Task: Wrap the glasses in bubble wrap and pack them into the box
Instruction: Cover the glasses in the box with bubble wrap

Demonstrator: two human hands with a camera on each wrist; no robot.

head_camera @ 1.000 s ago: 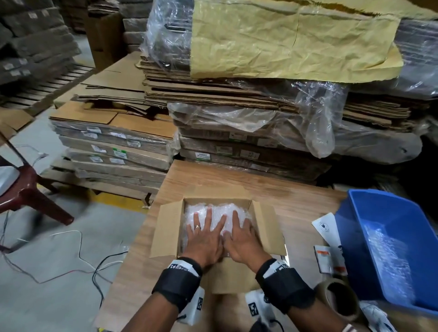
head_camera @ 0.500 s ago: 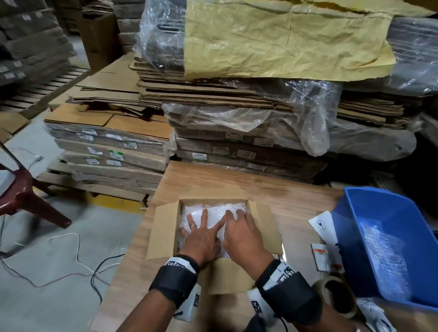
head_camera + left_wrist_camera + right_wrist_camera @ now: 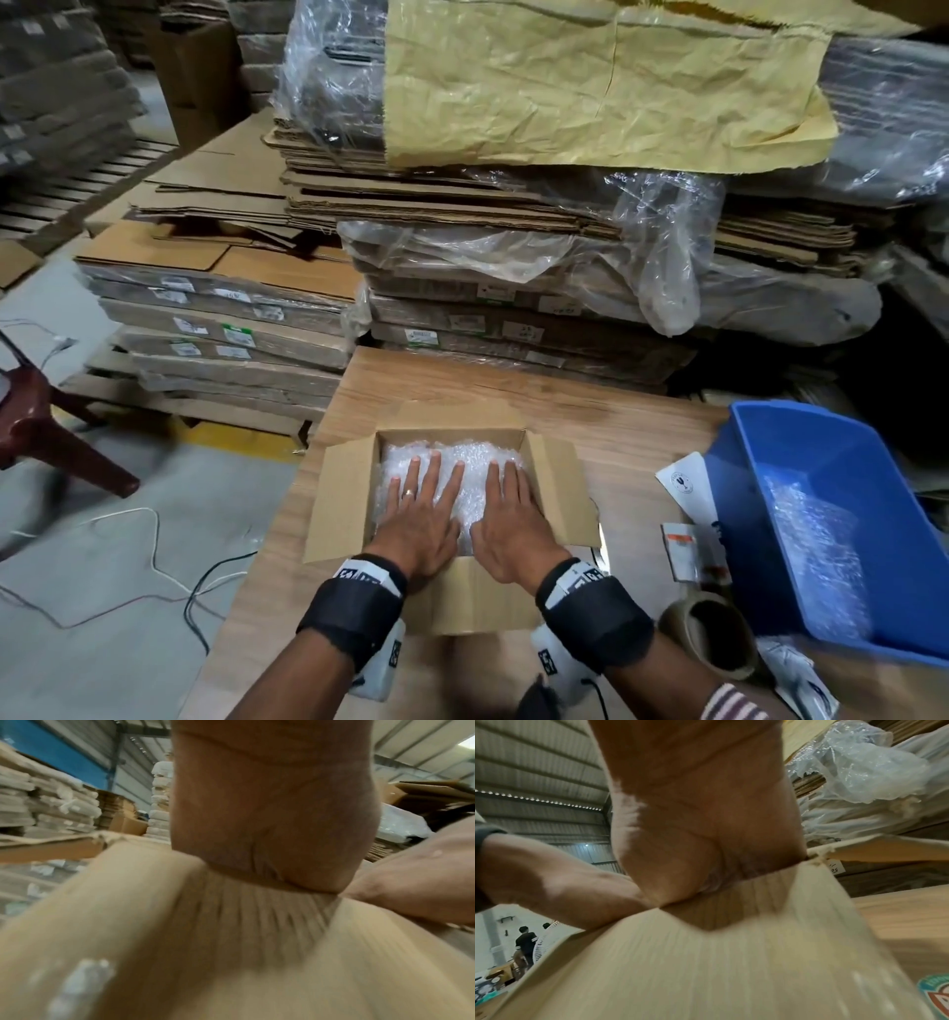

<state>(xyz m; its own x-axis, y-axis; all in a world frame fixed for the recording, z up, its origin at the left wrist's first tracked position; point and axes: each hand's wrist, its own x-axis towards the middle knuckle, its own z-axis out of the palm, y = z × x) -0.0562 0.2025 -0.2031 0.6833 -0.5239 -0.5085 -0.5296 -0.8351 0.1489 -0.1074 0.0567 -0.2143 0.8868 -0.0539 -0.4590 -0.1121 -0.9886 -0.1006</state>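
An open cardboard box (image 3: 339,498) sits on the wooden table with all its flaps spread out. White bubble wrap (image 3: 477,455) fills the inside; any glasses under it are hidden. My left hand (image 3: 426,488) lies flat on the wrap in the left half, fingers straight and spread. My right hand (image 3: 508,493) lies flat beside it in the right half, fingers straight and together. Both wrists cross the near flap (image 3: 482,601). The wrist views show only the heels of my left hand (image 3: 272,821) and right hand (image 3: 700,833) against the near flap (image 3: 731,963); fingers are hidden there.
A blue plastic bin (image 3: 821,514) with more bubble wrap stands at the right. A brown tape roll (image 3: 711,640) and paper cards (image 3: 688,488) lie between box and bin. Stacked flat cartons (image 3: 513,318) rise behind the table. A red chair (image 3: 46,426) and cables are on the floor, left.
Both hands, drawn close together half a second ago, have spread apart again and lie flat across the bubble wrap. The box has not moved.
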